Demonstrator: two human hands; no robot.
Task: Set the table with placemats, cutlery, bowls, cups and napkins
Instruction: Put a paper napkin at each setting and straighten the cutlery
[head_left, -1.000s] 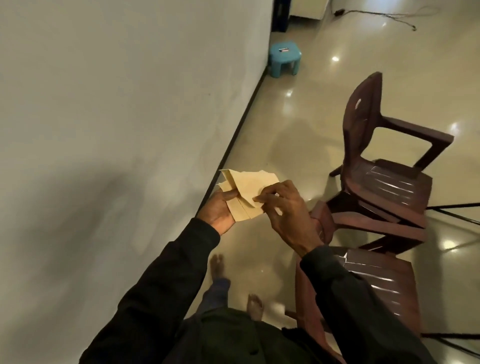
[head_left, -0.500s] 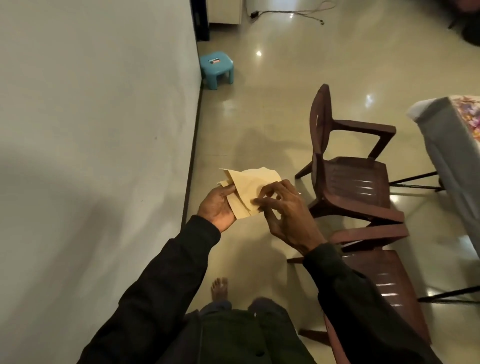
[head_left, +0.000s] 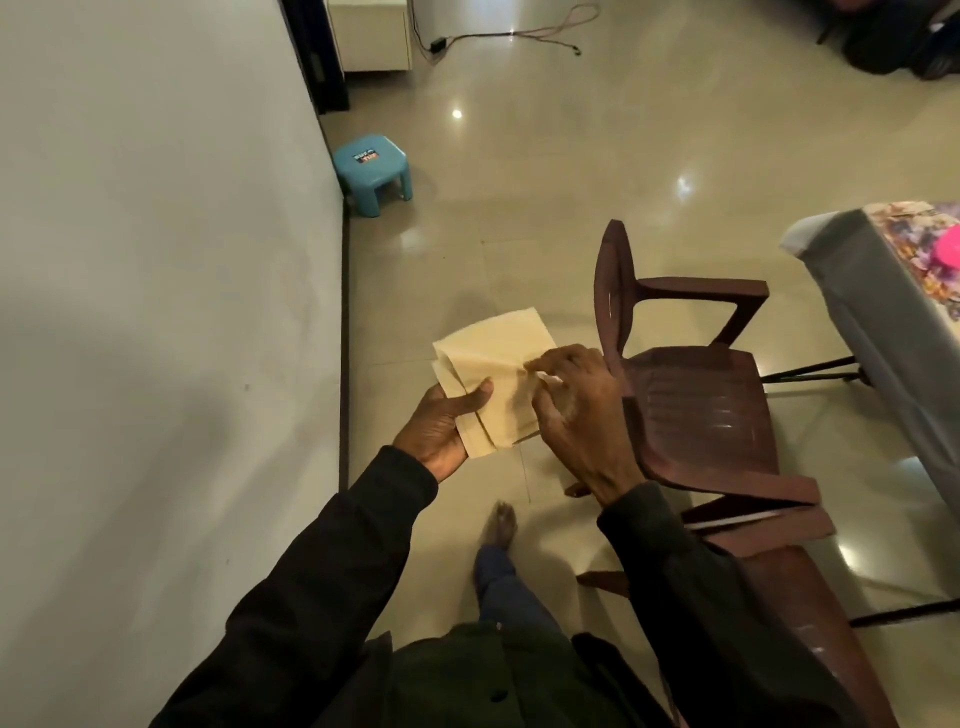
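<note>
A small stack of cream paper napkins (head_left: 493, 364) sits in front of my chest, above the floor. My left hand (head_left: 441, 421) holds the stack from below, thumb pressed on its lower left part. My right hand (head_left: 576, 405) pinches the right edge of the top napkin with curled fingers and lifts it off the stack. At the right edge stands the table (head_left: 878, 312) under a grey cloth, with a flowery placemat (head_left: 914, 244) and part of a pink object (head_left: 948, 254) on it.
Two dark brown plastic chairs, the farther brown chair (head_left: 696, 395) and the nearer brown chair (head_left: 800, 597), stand between me and the table. A wall (head_left: 156, 312) runs along the left. A blue stool (head_left: 374, 171) sits by the wall, a cable (head_left: 509, 31) lies on the far floor.
The view has swung right, bringing the table and placemat further into sight. My right hand has peeled the top napkin further up from the stack. I have stepped forward.
</note>
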